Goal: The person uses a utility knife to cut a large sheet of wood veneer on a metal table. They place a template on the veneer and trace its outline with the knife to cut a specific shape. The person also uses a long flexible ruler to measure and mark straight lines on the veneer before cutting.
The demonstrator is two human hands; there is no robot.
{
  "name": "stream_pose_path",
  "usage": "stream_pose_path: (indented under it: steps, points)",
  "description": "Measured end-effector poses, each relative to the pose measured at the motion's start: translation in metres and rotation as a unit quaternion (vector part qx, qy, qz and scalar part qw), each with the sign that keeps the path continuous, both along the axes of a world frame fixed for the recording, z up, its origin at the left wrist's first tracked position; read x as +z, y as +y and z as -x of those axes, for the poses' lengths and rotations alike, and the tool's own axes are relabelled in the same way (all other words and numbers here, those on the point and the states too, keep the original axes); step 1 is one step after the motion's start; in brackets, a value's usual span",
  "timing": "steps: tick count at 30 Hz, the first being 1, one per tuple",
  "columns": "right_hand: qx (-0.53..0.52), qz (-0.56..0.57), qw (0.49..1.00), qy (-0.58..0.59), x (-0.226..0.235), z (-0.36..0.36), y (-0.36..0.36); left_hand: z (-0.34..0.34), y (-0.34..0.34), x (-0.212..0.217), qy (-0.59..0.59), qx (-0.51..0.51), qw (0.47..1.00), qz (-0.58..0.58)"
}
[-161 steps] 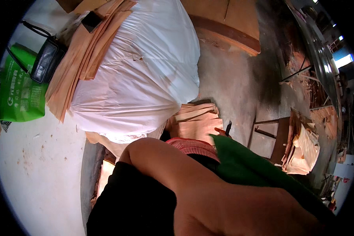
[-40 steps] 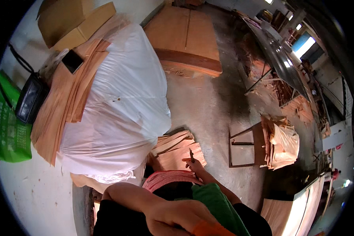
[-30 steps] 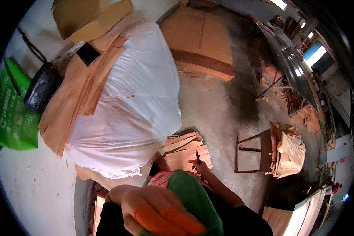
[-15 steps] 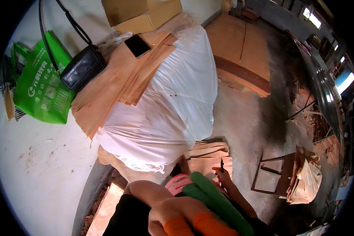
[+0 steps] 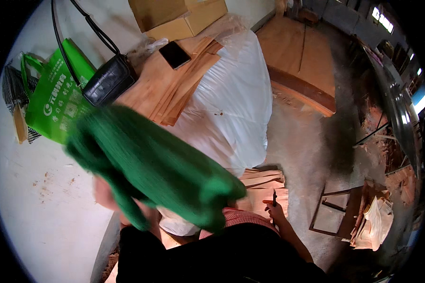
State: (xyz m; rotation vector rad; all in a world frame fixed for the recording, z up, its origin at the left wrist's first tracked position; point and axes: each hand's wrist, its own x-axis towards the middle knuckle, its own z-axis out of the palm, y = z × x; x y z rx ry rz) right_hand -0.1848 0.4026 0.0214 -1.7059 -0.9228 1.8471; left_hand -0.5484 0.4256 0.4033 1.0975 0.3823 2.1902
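Note:
A green cloth (image 5: 151, 160), blurred by motion, is lifted in front of me and spreads from the left wall side toward my lap. At its lower left edge my left hand (image 5: 105, 193) is closed on it, with most fingers hidden and smeared. My right hand (image 5: 277, 212) is low on the right, closed round a slim black knife-like tool (image 5: 274, 196) that points up. Below that hand lie thin wooden sheets (image 5: 260, 197), stacked beside my striped pink clothing (image 5: 250, 218).
White sheeting (image 5: 236, 99) covers a heap ahead, topped by wood veneer strips (image 5: 193, 78) and a phone (image 5: 174, 55). A black handbag (image 5: 111, 80), green bag (image 5: 56, 104) and cardboard box (image 5: 189, 21) stand along the wall. A board stack (image 5: 297, 56) and metal frame (image 5: 323, 212) are rightward.
My left hand has swung from my lap up to the left, carrying the green cloth across the white sheeting. The right hand still holds the black tool. The view has shifted slightly.

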Motion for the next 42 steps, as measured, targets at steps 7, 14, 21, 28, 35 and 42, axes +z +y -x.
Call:
stream_pose_path:
  steps: [7,14,21,28,35,42]
  points:
    - [0.038,-0.009,0.999,0.013,0.006,0.019,0.011,0.111,0.059,0.066,0.047,-0.033,0.997,0.048]
    - [0.001,-0.010,1.000,0.023,0.012,0.022,0.017,0.199,0.134,-0.015,0.243,0.387,0.870,0.187]
    - [-0.037,0.011,0.999,0.018,0.005,0.017,0.004,0.192,0.115,-0.109,0.726,0.401,0.500,0.249]
    - [-0.045,0.000,0.999,0.006,-0.004,-0.010,-0.020,0.116,0.087,-0.087,0.615,0.477,0.588,0.218]
    - [-0.129,-0.114,0.985,-0.030,-0.034,-0.091,-0.067,-0.095,0.012,-0.257,0.793,-0.116,0.520,0.294]
    - [-0.287,-0.028,0.954,-0.087,-0.054,-0.198,-0.171,-0.281,-0.045,-0.300,0.875,-0.348,0.331,0.060]
